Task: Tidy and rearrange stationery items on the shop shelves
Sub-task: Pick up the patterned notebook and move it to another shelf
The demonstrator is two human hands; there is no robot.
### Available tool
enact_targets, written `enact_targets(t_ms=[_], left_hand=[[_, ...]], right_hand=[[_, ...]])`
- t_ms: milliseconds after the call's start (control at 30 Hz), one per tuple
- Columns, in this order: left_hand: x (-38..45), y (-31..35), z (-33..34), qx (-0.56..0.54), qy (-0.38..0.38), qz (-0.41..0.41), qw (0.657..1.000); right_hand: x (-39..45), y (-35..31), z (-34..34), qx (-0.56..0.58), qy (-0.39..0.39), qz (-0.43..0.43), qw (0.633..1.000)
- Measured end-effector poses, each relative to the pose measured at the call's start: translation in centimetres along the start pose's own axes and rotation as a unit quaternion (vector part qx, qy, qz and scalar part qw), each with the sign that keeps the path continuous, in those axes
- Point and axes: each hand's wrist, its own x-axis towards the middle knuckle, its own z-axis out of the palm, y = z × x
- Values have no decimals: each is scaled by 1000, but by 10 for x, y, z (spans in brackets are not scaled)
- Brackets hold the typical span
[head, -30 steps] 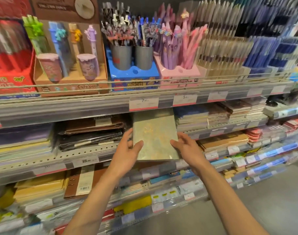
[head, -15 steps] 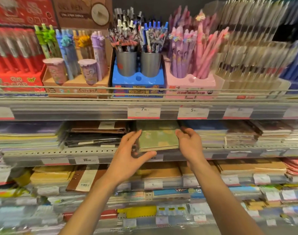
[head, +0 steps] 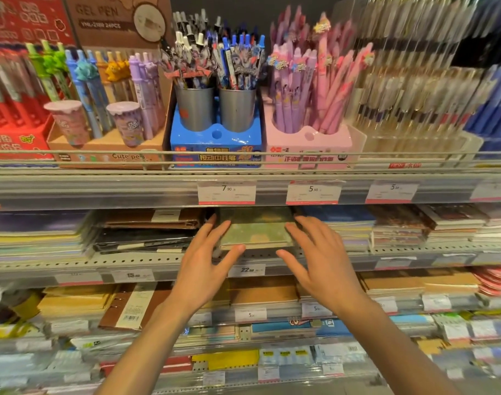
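Head view: both hands are up at the notebook shelf, palms down.
Just changed: the green notebook (head: 256,230), held out in front of the shelf a second ago, now lies flat in its slot above the 22 price tag (head: 250,270).
Meaning: looks to me like this one is shelved; squaring its edge may be all that's left.
Left hand (head: 205,262): fingers spread and straight, tips at the notebook's left edge, thumb at its front edge.
Right hand (head: 319,259): fingers splayed, resting against the right edge, gripping nothing.
Neighbours: brown notebooks (head: 155,219) just left, blue-covered stack (head: 343,223) just right.
Containers above: two metal cups (head: 215,108) in a blue stand hold character pens; pink stand (head: 309,143) holds pink and purple pens.
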Motion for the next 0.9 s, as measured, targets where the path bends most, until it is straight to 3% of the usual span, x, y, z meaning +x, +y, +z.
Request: enact_targets(t_ms=[367, 633, 900], left_hand=[[29, 10, 8, 177, -45, 40, 982], [38, 12, 9, 187, -54, 0, 981], [35, 9, 13, 186, -40, 7, 982]], right_hand=[[42, 17, 11, -135, -37, -63, 988], [53, 14, 5, -173, -9, -71, 982], [55, 13, 8, -167, -56, -62, 982]])
